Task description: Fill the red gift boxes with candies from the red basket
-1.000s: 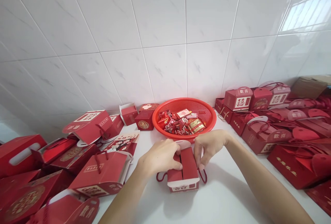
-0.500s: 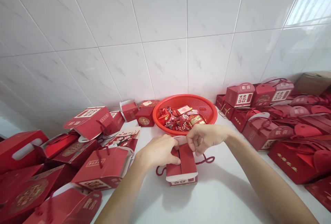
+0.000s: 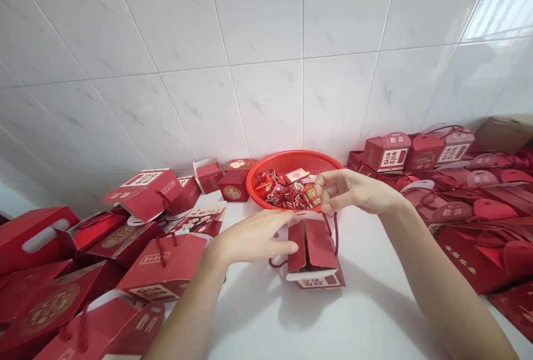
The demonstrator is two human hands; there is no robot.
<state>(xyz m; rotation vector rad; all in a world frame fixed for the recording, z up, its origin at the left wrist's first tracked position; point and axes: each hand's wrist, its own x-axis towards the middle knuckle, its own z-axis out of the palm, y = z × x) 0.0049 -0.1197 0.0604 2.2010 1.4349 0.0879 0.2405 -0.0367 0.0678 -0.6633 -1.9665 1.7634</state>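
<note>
Tension at the fingers (image 3: 338,201) of the right hand (image 3: 366,191) is probably needing to be light and upward, since a sharp sideways tug is risking tipping the small red cardboard box with two top flaps (image 3: 320,243). The left hand (image 3: 250,237) is likely serving best by bracing gently, because heavy pressing is threatening to dent the flaps.

The right fingers are curling almost together, apparently pinching the top of a twisted dark red cord loop (image 3: 336,232) that is standing up along the box's right side. The left fingers are spreading apart from the thumb (image 3: 285,247), which is lying on the left flap beside the dark slit; whether they are gripping the far end or merely resting there, I cannot tell.

Beneath them, the box is sitting on the smooth white surface (image 3: 353,321), a second dark red twisted cord (image 3: 278,263) looping out at its left. Just behind, a round red plastic basket with perforated walls (image 3: 250,188) is holding shiny wrapped sweets (image 3: 270,189). Farther out, red cardboard gift boxes (image 3: 183,257) are crowding both sides, and a white tiled wall (image 3: 266,105) is rising beyond.
</note>
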